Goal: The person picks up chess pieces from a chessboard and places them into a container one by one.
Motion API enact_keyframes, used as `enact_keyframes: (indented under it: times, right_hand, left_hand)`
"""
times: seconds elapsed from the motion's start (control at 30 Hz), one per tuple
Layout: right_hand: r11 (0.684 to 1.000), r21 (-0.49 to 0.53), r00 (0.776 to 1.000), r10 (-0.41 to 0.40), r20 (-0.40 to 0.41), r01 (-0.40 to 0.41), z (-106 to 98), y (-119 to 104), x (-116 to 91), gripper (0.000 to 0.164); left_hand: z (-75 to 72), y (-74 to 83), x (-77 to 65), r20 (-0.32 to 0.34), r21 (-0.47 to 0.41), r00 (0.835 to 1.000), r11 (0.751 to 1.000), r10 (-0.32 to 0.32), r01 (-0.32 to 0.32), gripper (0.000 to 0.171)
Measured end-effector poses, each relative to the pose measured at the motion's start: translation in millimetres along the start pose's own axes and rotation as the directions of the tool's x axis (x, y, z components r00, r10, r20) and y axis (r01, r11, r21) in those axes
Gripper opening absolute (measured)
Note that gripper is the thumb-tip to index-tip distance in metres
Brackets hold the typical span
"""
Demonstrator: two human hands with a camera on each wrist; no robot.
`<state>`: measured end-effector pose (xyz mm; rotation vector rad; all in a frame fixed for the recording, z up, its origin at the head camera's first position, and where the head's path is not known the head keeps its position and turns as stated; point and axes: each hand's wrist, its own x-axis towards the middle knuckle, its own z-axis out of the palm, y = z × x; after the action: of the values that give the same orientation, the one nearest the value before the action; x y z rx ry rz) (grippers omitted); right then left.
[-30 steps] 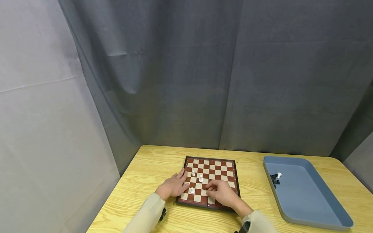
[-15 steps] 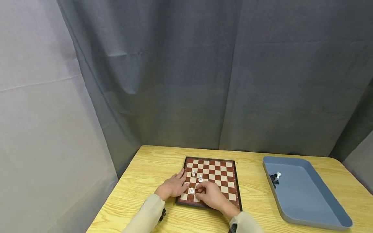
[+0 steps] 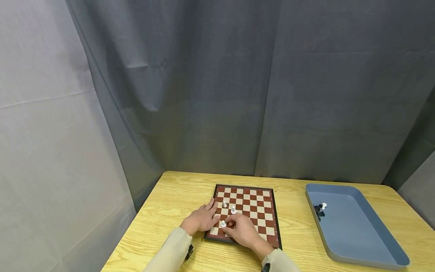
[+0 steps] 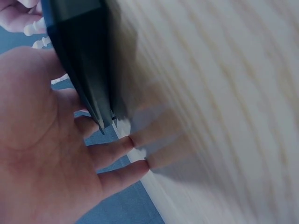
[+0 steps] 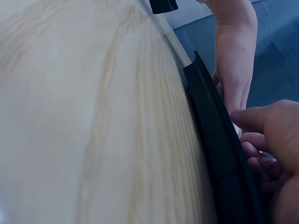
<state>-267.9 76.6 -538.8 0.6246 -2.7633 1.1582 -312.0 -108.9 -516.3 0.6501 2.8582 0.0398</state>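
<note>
Your right hand (image 3: 242,230) has just slid left across the board (image 3: 253,208), from its right half to the near piece (image 3: 223,224) in the left half. Your left hand (image 3: 198,221) has stayed at the board's left edge, and the white pieces there stand where they stood. That puts the work, as I judge it, at the near piece, with your left hand probably steadying the board.

Your right thumb and forefinger curl round a small gap, with the near piece at its mouth. Whether they pinch it, I cannot tell; the right wrist view hides the tips. Your left fingers lie spread and fairly straight along the edge, gripping nothing; the hands are near each other but apart.

The near piece is small, white and upright, close to the board's near edge, its round head above a wider base. The middle piece (image 3: 233,209) stands just beyond your right fingers, the far piece (image 3: 224,204) by your left fingertips. Well off to the right, black pieces (image 3: 317,209) and one white piece (image 3: 324,206) lie by the tray (image 3: 360,226) wall.
</note>
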Motion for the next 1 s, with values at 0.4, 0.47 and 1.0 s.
enact_keyframes:
  times: [0.4,0.47,1.0]
  right_hand:
    - [0.997,-0.076,0.999,-0.014,-0.036,0.011,4.7,-2.5,2.9,0.011]
    - [0.997,-0.077,0.999,-0.017,-0.038,0.014,4.7,-2.7,3.6,0.01]
    - [0.999,-0.031,1.0,-0.015,-0.002,0.015,1.4,-4.7,2.0,0.008]
  left_hand:
    - [0.6,0.1,-0.1,0.003,-0.01,1.0,1.0,-0.003,0.003,0.061]
    - [1.0,0.0,0.3,0.001,-0.009,1.0,1.0,-0.006,0.006,0.061]
    - [2.8,-2.1,2.2,0.006,-0.017,1.0,1.0,-0.016,0.017,0.062]
